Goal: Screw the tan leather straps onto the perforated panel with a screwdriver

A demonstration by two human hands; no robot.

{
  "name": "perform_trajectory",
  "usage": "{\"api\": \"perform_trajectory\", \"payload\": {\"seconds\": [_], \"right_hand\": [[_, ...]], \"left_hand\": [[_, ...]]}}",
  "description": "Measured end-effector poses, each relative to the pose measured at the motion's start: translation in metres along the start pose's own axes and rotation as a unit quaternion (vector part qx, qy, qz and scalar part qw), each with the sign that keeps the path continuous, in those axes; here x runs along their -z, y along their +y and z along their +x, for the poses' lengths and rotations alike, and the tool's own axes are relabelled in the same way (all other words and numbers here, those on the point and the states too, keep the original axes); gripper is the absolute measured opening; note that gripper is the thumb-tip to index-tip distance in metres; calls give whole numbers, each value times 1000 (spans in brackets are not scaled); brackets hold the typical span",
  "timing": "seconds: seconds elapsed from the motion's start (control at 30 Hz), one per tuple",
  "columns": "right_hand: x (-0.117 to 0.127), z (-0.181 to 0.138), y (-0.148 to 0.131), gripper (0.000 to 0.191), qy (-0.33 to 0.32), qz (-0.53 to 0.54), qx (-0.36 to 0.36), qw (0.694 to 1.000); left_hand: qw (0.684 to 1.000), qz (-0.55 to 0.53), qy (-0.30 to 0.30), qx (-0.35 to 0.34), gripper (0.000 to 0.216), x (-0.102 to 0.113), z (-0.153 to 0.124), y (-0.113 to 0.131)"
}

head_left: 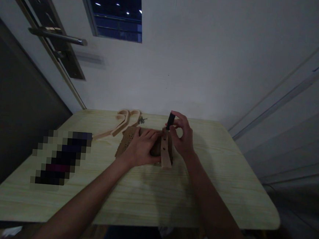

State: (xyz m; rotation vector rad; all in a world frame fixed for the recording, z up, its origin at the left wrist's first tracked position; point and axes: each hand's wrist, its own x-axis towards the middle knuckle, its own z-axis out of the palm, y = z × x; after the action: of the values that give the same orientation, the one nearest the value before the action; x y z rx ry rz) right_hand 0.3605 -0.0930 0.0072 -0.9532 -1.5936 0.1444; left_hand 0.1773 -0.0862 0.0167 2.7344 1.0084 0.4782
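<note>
Screwdriver (170, 121) clamped in grip of right hand (185, 137), shaft at strip (165, 157); grip of left hand (141, 147), thumb and fingers apart, against cardboard (122, 145) on desk (239, 192).

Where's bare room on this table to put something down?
Right of the right hand, to the table's right edge; also between the forearms. Crowded: around the left hand, brown board, curved wooden pieces and screws. Pixelated left patch: unclear.

On the pale wooden counter (221, 176) lies a flat brown board (125, 142), a straight pale wooden bar (165, 157) over its right end, a black cylindrical screwdriver (171, 120) at the bar's far end. Behind-left are curved pale wooden strips (120, 128); right of them, small metal screws (142, 120).
</note>
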Motion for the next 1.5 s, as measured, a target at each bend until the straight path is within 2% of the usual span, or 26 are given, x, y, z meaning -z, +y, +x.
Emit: {"api": "perform_trajectory", "payload": {"seconds": [0.37, 0.57, 0.7, 0.9, 1.07, 1.3, 1.5], "right_hand": [[-2, 1, -3, 40, 1, -27, 27, 999], [0, 2, -1, 37, 27, -89, 59, 994], [-2, 2, 2, 43, 44, -88, 53, 994], [-4, 0, 0, 44, 10, -81, 47, 996], [-2, 0, -4, 38, -3, -29, 27, 999], [-6, -1, 3, 41, 46, -77, 37, 995], [-7, -1, 3, 40, 48, -86, 27, 995]], "left_hand": [[1000, 0, 2, -4, 74, -1, 0, 0], [1000, -2, 9, -9, 76, -3, 0, -3], [1000, -6, 3, -7, 75, -2, 0, -3], [1000, -4, 3, -3, 74, 0, 0, -1], [1000, -2, 1, -4, 73, 0, 0, 0], [1000, -6, 3, -8, 72, 0, 0, -1], [1000, -6, -5, -3, 73, 1, 0, 0]]}}
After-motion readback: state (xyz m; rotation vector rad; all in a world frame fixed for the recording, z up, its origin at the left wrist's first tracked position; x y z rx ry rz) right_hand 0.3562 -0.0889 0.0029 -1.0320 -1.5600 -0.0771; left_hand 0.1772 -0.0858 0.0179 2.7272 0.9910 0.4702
